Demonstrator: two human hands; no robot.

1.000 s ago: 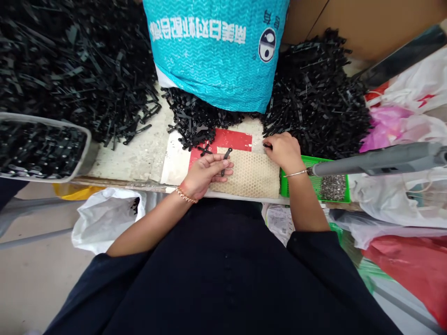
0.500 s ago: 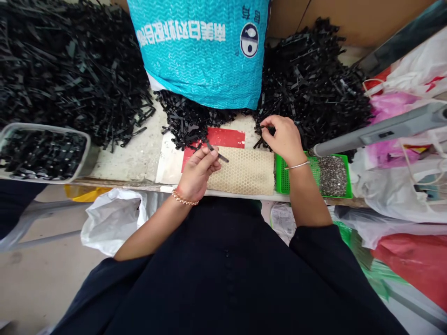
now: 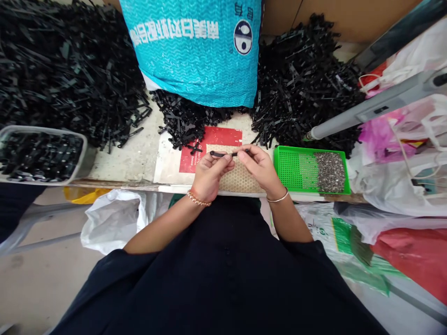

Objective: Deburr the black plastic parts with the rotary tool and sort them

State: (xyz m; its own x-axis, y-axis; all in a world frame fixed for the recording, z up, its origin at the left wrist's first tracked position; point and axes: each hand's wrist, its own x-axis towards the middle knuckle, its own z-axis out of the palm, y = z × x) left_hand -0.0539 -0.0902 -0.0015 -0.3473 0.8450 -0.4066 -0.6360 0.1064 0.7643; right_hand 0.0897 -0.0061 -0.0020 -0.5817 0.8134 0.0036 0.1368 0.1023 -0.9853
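Observation:
My left hand (image 3: 208, 176) pinches a flat black strip (image 3: 218, 154) between thumb and fingers, its rounded end sticking out to the left. Close beside it, my right hand (image 3: 261, 170) is closed in a pinch on a second small black strip (image 3: 240, 153), mostly covered by the fingers. The two pieces come together end to end; whether they are joined cannot be made out. Both hands are over a beige honeycomb-patterned pad (image 3: 240, 182). Beyond it are a red printed sheet (image 3: 223, 135) and a small heap of black strips (image 3: 186, 123).
A green basket (image 3: 288, 168) with small metal parts (image 3: 330, 172) sits at right, under a grey tube (image 3: 363, 113). Large piles of black strips lie left (image 3: 70, 70) and right (image 3: 296, 83). A blue sack (image 3: 195, 60) stands between them; a plastic tub (image 3: 85, 163) holds more strips.
My right hand has moved left from the edge of the right pile to meet my left hand, bringing a black strip. My left hand has shifted slightly right and turned its strip.

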